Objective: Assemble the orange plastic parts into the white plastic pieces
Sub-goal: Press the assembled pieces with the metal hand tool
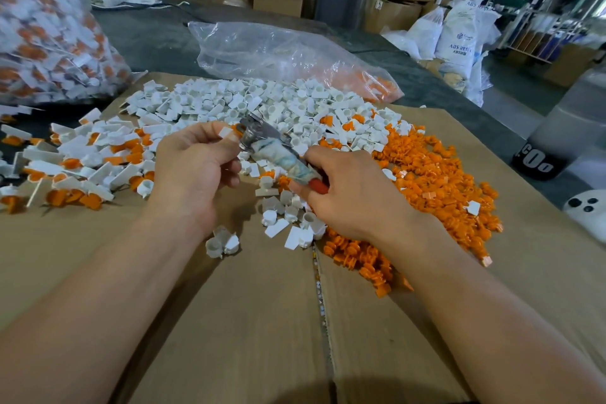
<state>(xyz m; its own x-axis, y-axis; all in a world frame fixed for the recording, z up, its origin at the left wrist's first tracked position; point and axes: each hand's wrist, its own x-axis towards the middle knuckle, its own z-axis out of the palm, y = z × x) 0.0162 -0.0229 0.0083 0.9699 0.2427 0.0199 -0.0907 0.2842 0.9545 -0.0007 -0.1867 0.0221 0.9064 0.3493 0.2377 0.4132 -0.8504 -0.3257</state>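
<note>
My left hand (193, 167) pinches a small white plastic piece (225, 132) with an orange part at its end, held against the metal jaws of a pair of pliers (262, 141). My right hand (351, 193) grips the pliers by their cloth-wrapped, red-tipped handles. Loose white pieces (262, 102) lie heaped behind my hands. A pile of orange parts (436, 180) spreads to the right. Joined white-and-orange pieces (82, 161) lie at the left.
Everything rests on a flattened cardboard sheet (262, 321) over a dark table. A clear bag of joined pieces (42, 26) stands at the far left, and a near-empty clear bag (278, 49) lies behind the white heap. Cardboard boxes and white sacks stand beyond.
</note>
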